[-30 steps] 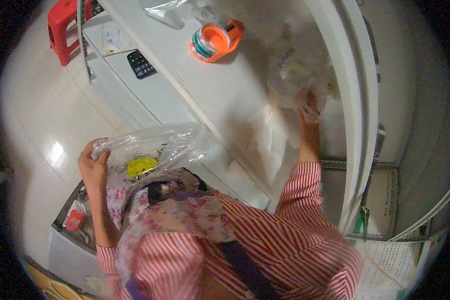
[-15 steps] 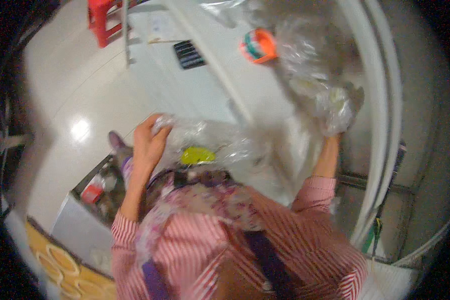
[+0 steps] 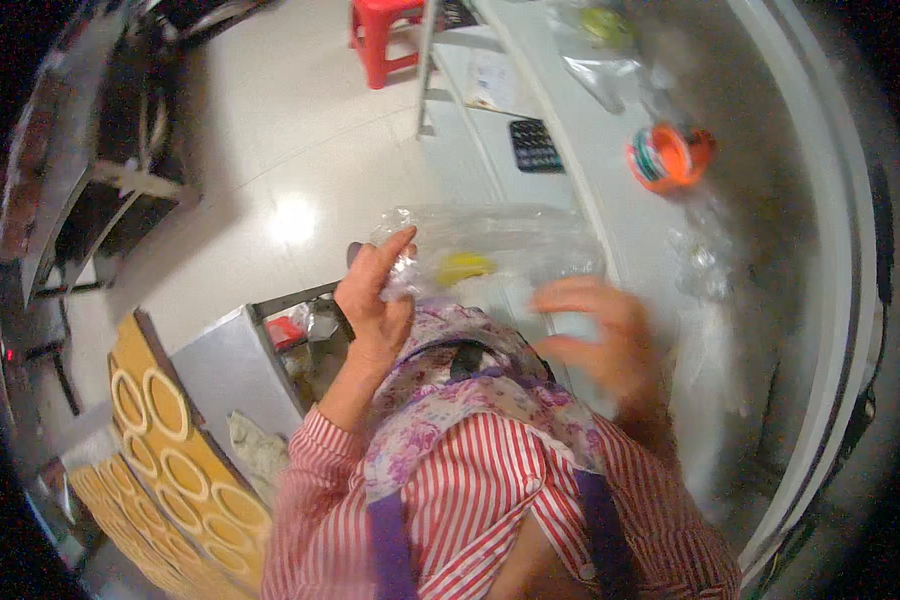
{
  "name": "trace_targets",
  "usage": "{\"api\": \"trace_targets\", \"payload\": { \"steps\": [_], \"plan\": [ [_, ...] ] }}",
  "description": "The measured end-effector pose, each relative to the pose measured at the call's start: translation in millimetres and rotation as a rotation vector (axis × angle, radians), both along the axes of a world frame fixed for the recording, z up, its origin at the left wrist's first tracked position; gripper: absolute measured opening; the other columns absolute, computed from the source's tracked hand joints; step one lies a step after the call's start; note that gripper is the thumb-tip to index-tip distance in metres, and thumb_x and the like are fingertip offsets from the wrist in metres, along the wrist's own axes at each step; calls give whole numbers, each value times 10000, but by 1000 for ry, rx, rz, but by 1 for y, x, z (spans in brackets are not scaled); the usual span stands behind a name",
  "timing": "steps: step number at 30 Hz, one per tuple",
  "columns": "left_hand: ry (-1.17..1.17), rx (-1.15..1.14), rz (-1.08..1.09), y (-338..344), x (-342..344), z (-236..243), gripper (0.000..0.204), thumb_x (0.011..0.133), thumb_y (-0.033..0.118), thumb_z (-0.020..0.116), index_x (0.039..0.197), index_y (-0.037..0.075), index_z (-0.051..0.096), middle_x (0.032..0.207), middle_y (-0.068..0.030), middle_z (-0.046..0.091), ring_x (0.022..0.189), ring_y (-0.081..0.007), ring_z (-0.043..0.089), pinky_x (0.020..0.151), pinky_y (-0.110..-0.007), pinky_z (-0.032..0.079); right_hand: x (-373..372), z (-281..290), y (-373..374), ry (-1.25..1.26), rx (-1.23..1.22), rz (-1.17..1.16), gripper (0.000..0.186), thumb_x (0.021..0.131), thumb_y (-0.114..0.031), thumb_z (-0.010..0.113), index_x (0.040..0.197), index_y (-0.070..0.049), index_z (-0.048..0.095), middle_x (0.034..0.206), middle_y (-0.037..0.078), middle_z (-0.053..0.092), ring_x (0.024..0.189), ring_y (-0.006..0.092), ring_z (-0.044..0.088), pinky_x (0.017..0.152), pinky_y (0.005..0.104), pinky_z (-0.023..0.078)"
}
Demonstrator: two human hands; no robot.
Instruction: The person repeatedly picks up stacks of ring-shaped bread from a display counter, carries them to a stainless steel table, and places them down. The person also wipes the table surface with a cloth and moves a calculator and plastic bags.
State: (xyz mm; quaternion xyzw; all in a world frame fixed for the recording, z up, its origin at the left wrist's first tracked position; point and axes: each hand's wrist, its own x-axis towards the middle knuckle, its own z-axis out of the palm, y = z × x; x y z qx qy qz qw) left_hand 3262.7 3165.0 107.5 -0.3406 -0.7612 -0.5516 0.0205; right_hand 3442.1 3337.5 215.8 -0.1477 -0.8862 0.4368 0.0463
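Observation:
A crinkled clear plastic bag (image 3: 510, 232) with a yellow-green patch stretches across the front of my body, over the near edge of the white table (image 3: 595, 135). My left hand (image 3: 372, 305) has its fingers closed on the bag's left end. At the other end is my right hand (image 3: 605, 330), smeared by motion, its thumb and fingers apart and nothing visible between them. It is close to the bag; whether it touches it I cannot tell.
An orange tub (image 3: 672, 158) and more clear plastic bags (image 3: 705, 255) are on the table's right side. A black calculator-like pad (image 3: 537, 146) lies farther left. Boards of pale rings (image 3: 175, 405) stand lower left; a red stool (image 3: 378, 45) is at the back.
My right hand has come back from the bags at the far right to the bag in front of me, and its fingers are apart. The view has turned, so the table sits farther right.

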Motion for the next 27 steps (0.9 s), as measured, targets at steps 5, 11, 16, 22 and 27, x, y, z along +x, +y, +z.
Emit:
{"api": "trace_targets", "payload": {
  "steps": [5,11,16,22,27],
  "plan": [
    [151,-22,-36,-14,16,16,626,549,-1,582,1170,54,636,794,-104,551,622,-252,558,555,-334,457,-89,-80,-61,273,-757,-31,539,754,-125,769,1216,57,559,1135,133,643,1088,224,602,947,332,463],
    [276,-16,-124,-47,20,9,419,714,80,700,1128,59,640,1023,-154,611,848,-285,623,680,-330,502,-126,-83,-62,221,-1138,-163,287,928,-112,573,1180,20,614,1084,93,663,968,157,630,890,312,508],
    [21,197,133,-55,-20,29,357,716,43,733,1060,22,642,1017,-142,606,832,-237,609,715,-312,503,-141,-77,-63,256,-1137,-175,288,929,-91,561,1175,53,602,1070,124,666,946,187,648,884,338,524],
    [-729,227,192,-50,-37,37,246,833,110,713,1035,-19,658,802,-13,640,694,-74,571,634,-220,475,-150,-82,-74,260,-1048,-166,283,926,-61,543,1174,63,602,1077,132,665,953,194,647,890,344,521],
    [-786,280,210,-53,-37,35,176,862,105,684,970,-34,686,813,-52,684,699,-89,616,630,-215,491,-152,-78,-85,190,-729,-136,267,918,-54,547,1155,32,634,1075,104,678,970,170,642,880,291,500]
  ]
}}
